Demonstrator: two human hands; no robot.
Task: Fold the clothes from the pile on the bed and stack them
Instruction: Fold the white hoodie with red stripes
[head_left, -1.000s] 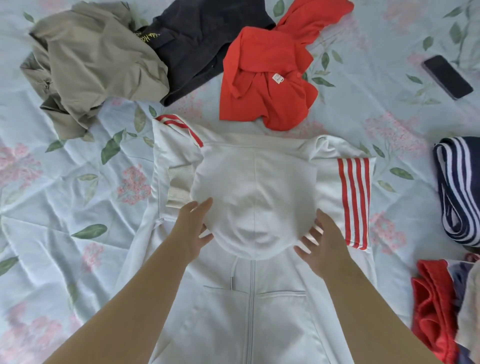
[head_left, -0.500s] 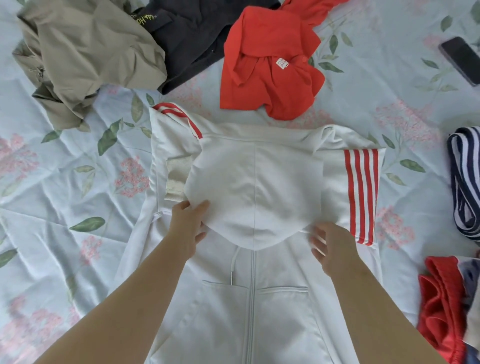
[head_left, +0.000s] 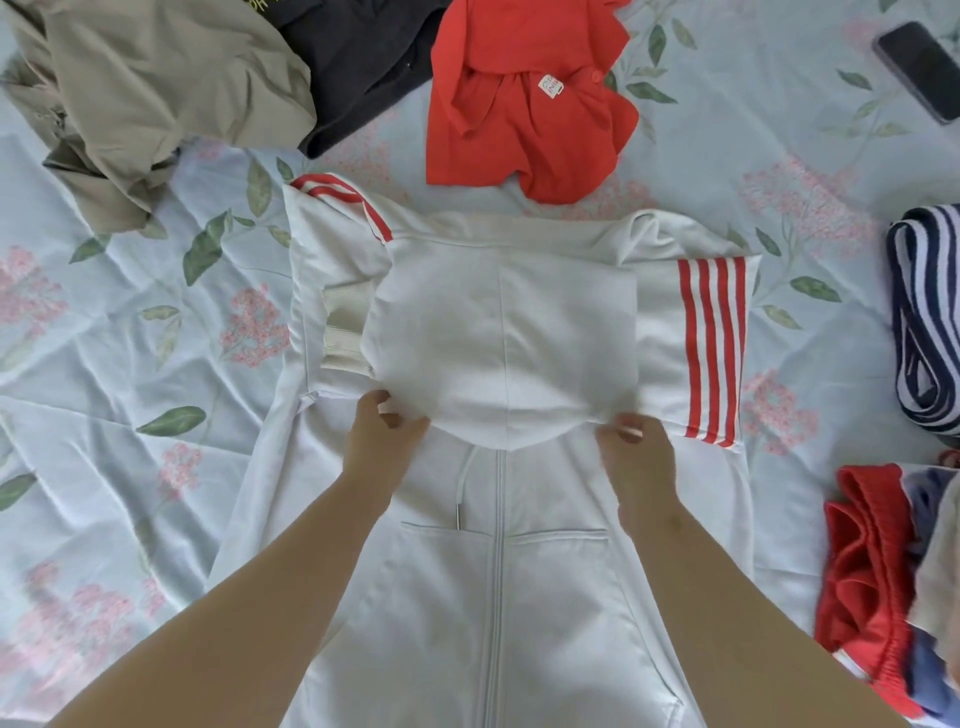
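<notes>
The bed (head_left: 130, 364), under a pale floral sheet, carries everything: a white hoodie (head_left: 498, 623) lies zip side up along the middle, from the near edge of view to its shoulders. Both sleeves are folded in across the chest, with red stripes (head_left: 711, 348) on the right one and a ribbed cuff (head_left: 345, 327) showing on the left. The hood (head_left: 498, 338) lies flat, turned down over the sleeves. Beyond it sits the unfolded pile: a khaki garment (head_left: 156, 93), a black garment (head_left: 363, 62) and a red shirt (head_left: 524, 104). At the right, well apart, are a navy-striped piece (head_left: 924, 322) and a stack (head_left: 872, 597) of other clothes. The left hand (head_left: 382, 452) and right hand (head_left: 636, 462) each pinch the hood's lower rim, one at either corner, fingers (head_left: 387, 415) curled round the cloth. The hoodie looks soft, thick and floppy, light enough to lift but likely to sag and slide open. I judge it best held with both hands at the edges and corners of each fold, not mid-panel — and the drawstring (head_left: 462, 488) could trail out. The red shirt's neck label (head_left: 550, 85) bears print too small to read, and the black garment has yellowish lettering cut off by the frame edge — unreadable
</notes>
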